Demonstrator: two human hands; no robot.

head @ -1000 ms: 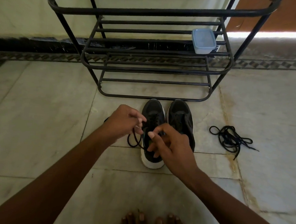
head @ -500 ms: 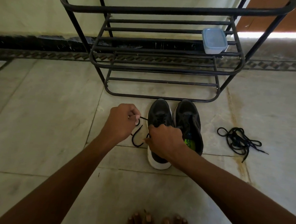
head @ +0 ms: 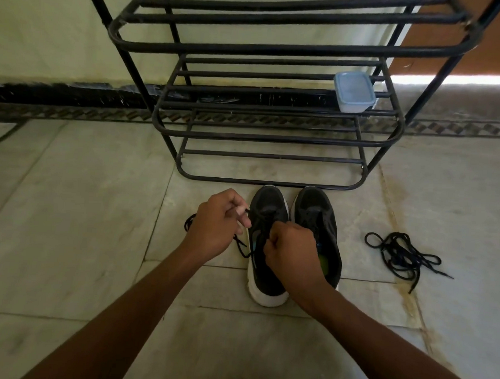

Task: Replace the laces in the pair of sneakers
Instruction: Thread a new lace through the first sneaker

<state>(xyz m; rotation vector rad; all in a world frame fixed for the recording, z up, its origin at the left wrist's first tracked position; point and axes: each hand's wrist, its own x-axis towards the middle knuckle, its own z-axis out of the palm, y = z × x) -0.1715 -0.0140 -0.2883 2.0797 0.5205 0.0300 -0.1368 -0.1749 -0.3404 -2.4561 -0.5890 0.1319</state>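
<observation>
head view: a black metal shoe rack [head: 276, 109] stands at the far side against the wall, a lidded plastic box [head: 354, 92] on its right end. a loose tangle of black laces [head: 403, 256] lies on the floor [head: 67, 223] to the right. two black sneakers [head: 296, 220] sit side by side just near of the rack. the left hand [head: 218, 222], fingers curled, pinches a black lace [head: 241, 247] left of the left sneaker. the right hand [head: 290, 249], fisted, grips lace over that sneaker's tongue, hiding the eyelets.
</observation>
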